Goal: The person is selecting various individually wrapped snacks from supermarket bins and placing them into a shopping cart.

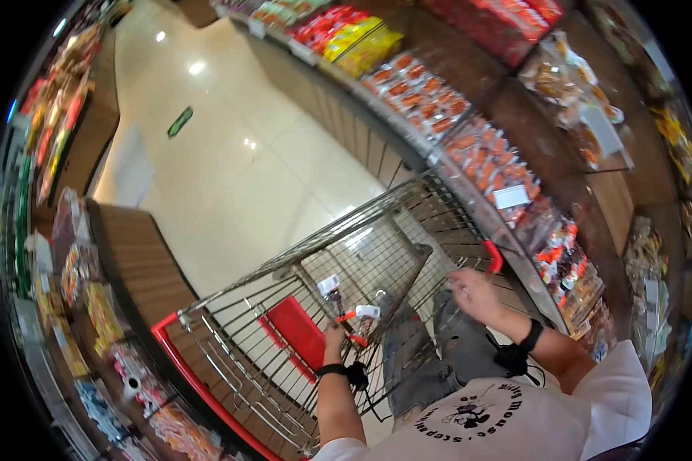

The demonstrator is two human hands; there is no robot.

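My left hand (334, 336) is closed over the cart basket, beside small bagged goods; what its fingers grip cannot be made out. Close to it is a clear package with a white label and red-orange parts (364, 323). Another package with a white label and dark contents (330, 292) is just above. My right hand (475, 293) hovers over the right side of the wire shopping cart (327, 234), fingers loosely bent and nothing visible in them. A red end piece (493, 256) of the cart is near it. Both wrists wear black bands.
Shelves with orange-coloured packaged snacks (419, 92), yellow bags (361, 48) and loose bags line the right. More bagged goods fill the left shelf (134, 376). A pale tiled floor (238, 184) runs ahead, with a green floor marker (181, 121). The cart's red bar (207, 396) nears the left shelf.
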